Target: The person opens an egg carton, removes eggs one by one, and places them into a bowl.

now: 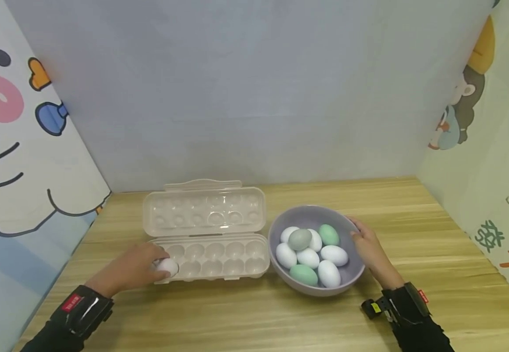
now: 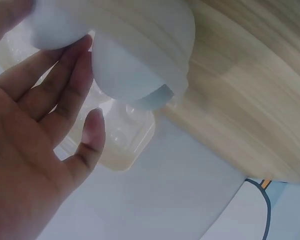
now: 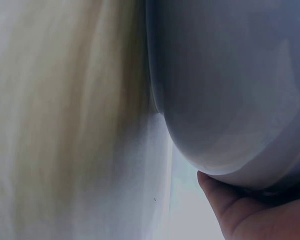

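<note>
My left hand (image 1: pixel 133 268) pinches a white egg (image 1: pixel 167 267) at the near left end of an opened clear plastic egg carton (image 1: pixel 212 281). In the left wrist view, the egg (image 2: pixel 60 25) shows between the fingers, beside the carton's rounded cups; whether it touches the cup bottom I cannot tell. To the carton's right stands a grey-purple bowl (image 1: pixel 320 292) with several white, green and greyish eggs. My right hand (image 1: pixel 371 249) grips the bowl's right rim, thumb over the edge. The right wrist view has the bowl's outer wall (image 3: pixel 215 90) with part of that hand (image 3: pixel 255 215).
The carton's lid (image 1: pixel 203 210) lies folded back behind its cups. Wooden tabletop (image 1: pixel 219 322) spreads around both containers. A pale back wall (image 1: pixel 254 98) and printed side panels (image 1: pixel 492 205) border it.
</note>
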`<action>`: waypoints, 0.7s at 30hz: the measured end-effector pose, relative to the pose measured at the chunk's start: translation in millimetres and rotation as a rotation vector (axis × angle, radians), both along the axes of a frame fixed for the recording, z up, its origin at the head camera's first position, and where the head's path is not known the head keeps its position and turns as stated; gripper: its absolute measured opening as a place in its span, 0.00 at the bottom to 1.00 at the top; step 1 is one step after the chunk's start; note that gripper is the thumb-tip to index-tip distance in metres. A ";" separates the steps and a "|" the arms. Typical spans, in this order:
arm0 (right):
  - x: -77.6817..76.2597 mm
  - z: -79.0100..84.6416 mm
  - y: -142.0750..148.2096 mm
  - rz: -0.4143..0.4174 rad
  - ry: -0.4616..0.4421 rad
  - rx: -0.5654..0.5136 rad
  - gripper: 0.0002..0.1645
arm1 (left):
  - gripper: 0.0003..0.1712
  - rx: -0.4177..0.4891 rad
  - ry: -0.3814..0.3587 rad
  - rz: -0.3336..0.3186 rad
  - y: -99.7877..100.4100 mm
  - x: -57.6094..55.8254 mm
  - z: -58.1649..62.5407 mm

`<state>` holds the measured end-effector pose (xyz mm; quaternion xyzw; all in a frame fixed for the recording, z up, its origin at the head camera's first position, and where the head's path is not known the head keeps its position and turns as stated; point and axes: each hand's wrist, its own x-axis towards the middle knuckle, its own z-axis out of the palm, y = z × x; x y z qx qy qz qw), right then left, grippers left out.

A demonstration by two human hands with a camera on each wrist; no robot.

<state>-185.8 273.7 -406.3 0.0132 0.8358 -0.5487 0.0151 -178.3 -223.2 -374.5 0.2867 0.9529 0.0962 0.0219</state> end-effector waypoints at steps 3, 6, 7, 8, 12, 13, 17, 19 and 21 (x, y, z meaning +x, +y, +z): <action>-0.1 -0.3 0.2 0.001 0.009 0.002 0.29 | 0.13 0.007 0.038 0.007 -0.9 -0.6 2.9; -0.2 -0.3 0.5 0.002 0.019 0.003 0.29 | 0.17 -0.002 0.117 -0.009 -3.4 -1.5 3.6; -0.3 -0.2 0.5 0.003 0.019 0.003 0.29 | 0.18 -0.002 0.148 -0.014 -4.0 -1.7 3.8; -0.3 0.0 0.5 0.004 0.017 0.002 0.29 | 0.19 -0.004 0.176 -0.017 -4.6 -2.1 3.8; 0.1 0.2 0.5 0.002 0.007 -0.004 0.29 | 0.21 -0.009 0.268 -0.011 -5.1 -4.5 6.5; 0.1 0.1 0.6 0.002 0.004 -0.006 0.29 | 0.21 -0.009 0.288 -0.007 -4.9 -5.2 7.8; 0.2 -0.1 0.4 -0.001 -0.005 -0.011 0.29 | 0.21 -0.020 0.339 0.004 -4.8 -8.3 12.1; 0.1 0.0 0.4 -0.001 -0.007 -0.013 0.29 | 0.22 -0.027 0.350 0.001 -4.6 -9.5 14.2; -0.1 0.0 0.5 0.001 -0.006 -0.012 0.29 | 0.22 -0.030 0.355 -0.005 -3.8 -10.9 15.8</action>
